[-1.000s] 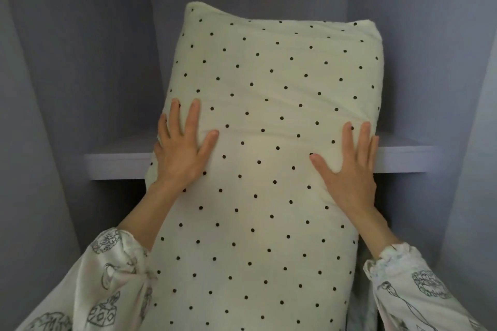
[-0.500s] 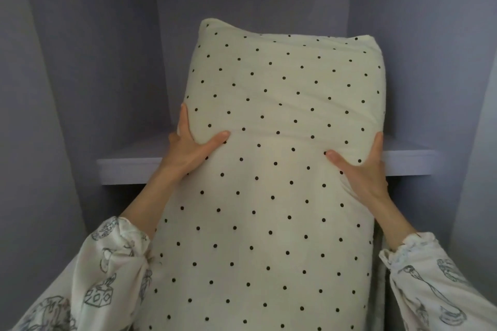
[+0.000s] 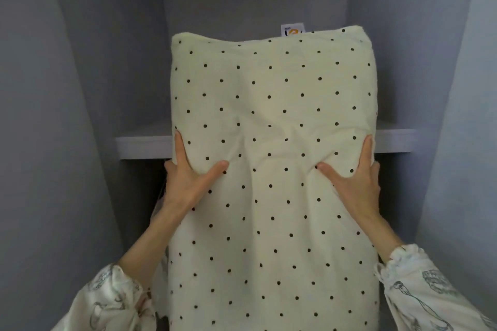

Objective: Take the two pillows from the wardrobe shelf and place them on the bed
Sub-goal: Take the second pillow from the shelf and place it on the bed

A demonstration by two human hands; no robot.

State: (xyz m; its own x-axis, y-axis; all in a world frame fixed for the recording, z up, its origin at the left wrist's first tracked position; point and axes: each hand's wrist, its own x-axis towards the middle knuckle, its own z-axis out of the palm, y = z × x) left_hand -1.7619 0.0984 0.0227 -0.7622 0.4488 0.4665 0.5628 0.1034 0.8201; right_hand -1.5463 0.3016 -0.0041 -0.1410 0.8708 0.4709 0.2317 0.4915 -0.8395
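1. Left hand (image 3: 188, 183), centre-left of frame: clamped on the pillow's left edge, thumb pressed into the front.
2. Pillow (image 3: 274, 121): cream, black-dotted, held upright mid-frame in front of the wardrobe shelf (image 3: 142, 145).
3. Right hand (image 3: 355, 183), centre-right: right edge gripped likewise.

The single head-worn camera looked forward and slightly down into a wardrobe from close range, facing its back wall. The pillow (image 3: 274, 158) filled the centre of the wide view just beyond both hands, the shelf (image 3: 142, 144) edge crossing behind them, and the sleeves at the bottom corners.
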